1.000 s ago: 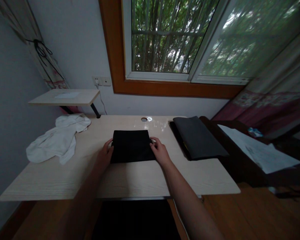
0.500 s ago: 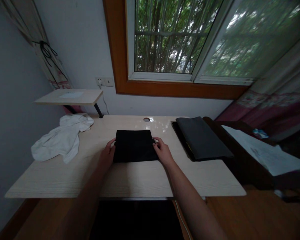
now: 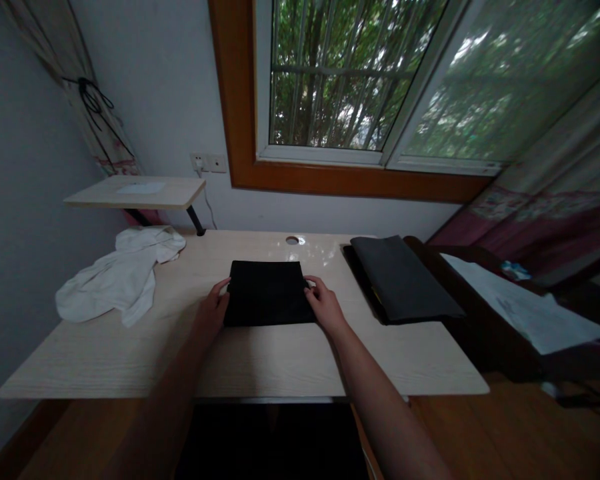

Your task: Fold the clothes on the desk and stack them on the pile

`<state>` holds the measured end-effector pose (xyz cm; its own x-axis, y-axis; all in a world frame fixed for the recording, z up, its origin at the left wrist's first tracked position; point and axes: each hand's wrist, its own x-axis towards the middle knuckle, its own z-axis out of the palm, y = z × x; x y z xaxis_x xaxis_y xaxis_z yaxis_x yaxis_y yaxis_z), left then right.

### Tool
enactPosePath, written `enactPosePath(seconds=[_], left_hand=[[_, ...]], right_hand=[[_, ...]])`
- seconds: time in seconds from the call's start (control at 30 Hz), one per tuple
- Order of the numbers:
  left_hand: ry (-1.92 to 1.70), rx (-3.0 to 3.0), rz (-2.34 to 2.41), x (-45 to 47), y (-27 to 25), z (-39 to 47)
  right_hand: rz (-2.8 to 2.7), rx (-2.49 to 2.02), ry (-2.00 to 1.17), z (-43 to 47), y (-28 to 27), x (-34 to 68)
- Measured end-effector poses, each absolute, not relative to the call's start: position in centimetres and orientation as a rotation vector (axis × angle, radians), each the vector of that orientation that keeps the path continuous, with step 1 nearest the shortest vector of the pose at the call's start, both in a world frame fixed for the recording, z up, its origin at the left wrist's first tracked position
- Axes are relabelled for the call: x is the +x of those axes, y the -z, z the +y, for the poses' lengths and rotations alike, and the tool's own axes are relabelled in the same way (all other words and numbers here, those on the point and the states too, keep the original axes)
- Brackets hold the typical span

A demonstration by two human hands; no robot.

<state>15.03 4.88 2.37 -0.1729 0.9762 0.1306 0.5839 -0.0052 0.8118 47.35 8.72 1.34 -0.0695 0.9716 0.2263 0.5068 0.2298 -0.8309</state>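
A flat black rectangular item (image 3: 267, 293) lies on the pale wooden desk (image 3: 275, 367) in front of me. Its surface is too dark to show whether it is folded cloth or a case. My left hand (image 3: 213, 310) grips its left edge, with the fingertips at the upper left side. On the opposite side my right hand (image 3: 326, 303) pinches the right edge between thumb and fingers. Both forearms reach in from the bottom of the view.
A crumpled white cloth (image 3: 123, 277) lies on the desk's left side, near a small raised shelf (image 3: 175, 190). Dark grey folders (image 3: 405, 277) are stacked at the right. Beyond them a brown surface bears a white sheet (image 3: 520, 303). A window stands behind the desk.
The camera view has shifted very slightly. Both hands keep their hold on the sides of the black item, which stays in place on the desk.
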Motion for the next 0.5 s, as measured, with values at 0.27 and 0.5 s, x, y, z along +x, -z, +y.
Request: enactPosePath(seconds=[0.27, 0.5], left_hand=[[-1.035, 1.672, 1.823, 15.22, -2.46, 4.80], [-1.055, 1.685, 1.758, 15.04, -1.73, 4.90]], right_hand=[[-1.713, -1.399, -0.716, 8.80, -1.10, 47.35], [-1.734, -1.393, -0.701, 8.67, -1.45, 47.38]])
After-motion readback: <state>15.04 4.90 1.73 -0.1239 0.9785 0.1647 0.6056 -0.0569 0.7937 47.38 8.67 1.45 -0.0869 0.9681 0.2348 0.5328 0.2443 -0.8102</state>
